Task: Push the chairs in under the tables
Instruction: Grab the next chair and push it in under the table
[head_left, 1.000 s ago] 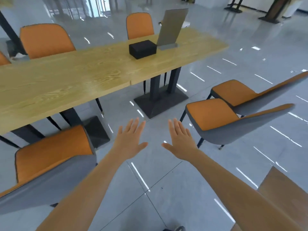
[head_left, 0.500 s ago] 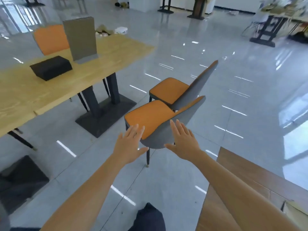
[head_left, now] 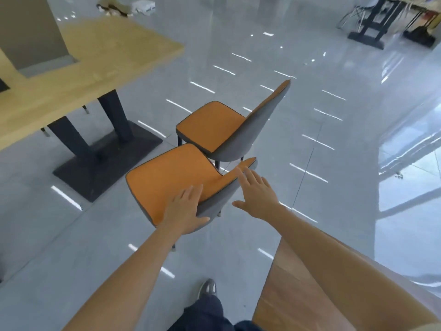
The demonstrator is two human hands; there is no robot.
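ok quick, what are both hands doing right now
left hand: open, fingers straight, at the backrest of the near chair.
right hand: open, fingers spread, holding nothing.

Bright, even indoor light fills the scene. The glossy floor (head_left: 358, 130) mirrors ceiling lamps as short white streaks and carries a broad pale glare at the right. Shadows are soft. Wide-angle distortion bends the edges, and the desk (head_left: 100, 53) looks slightly blurred.
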